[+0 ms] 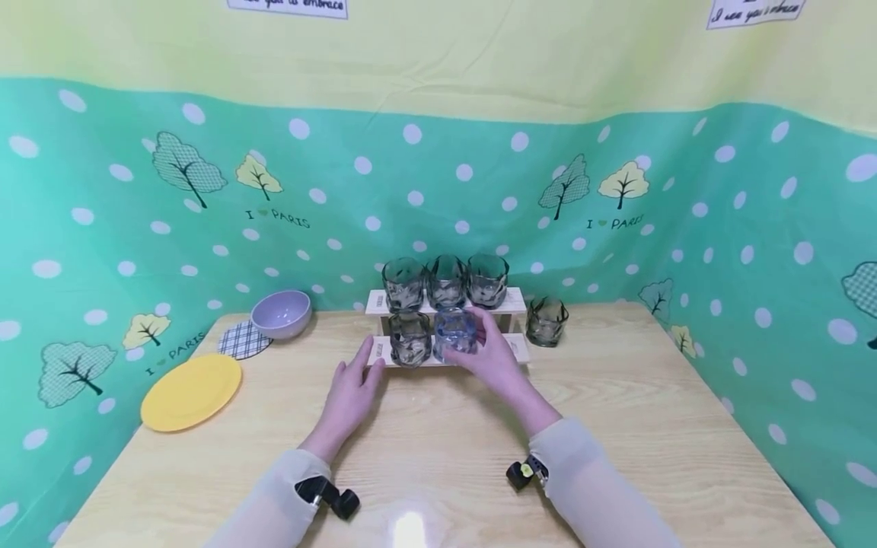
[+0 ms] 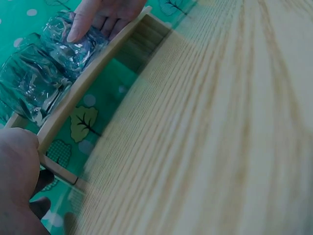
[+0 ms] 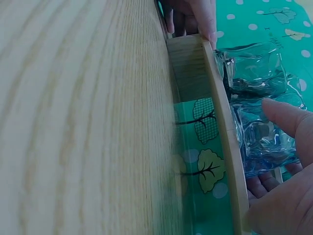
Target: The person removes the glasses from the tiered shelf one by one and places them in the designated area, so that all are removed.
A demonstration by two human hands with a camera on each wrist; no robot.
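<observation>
My right hand [image 1: 489, 354] holds a blue-tinted faceted glass [image 1: 455, 333] on the front tier of a two-tier white-topped wooden rack [image 1: 447, 301]. The thumb lies across the glass's near side, and the other fingers wrap its right side. Directly left of it, on the same tier, stands a smoky grey glass [image 1: 409, 340]. My left hand [image 1: 349, 396] rests against the left end of the rack with extended fingers, its fingertips at the end of the front board [image 2: 93, 73]. Three dark grey glasses [image 1: 447, 281] stand in a row on the upper tier.
Right of the rack, another grey glass [image 1: 546, 321] stands on the wooden table [image 1: 438, 457]. To the left are a purple bowl [image 1: 282, 314], a checked round mat [image 1: 243, 340] and a yellow plate [image 1: 192, 392]. A green dotted cloth [image 1: 329, 190] hangs behind and at both sides.
</observation>
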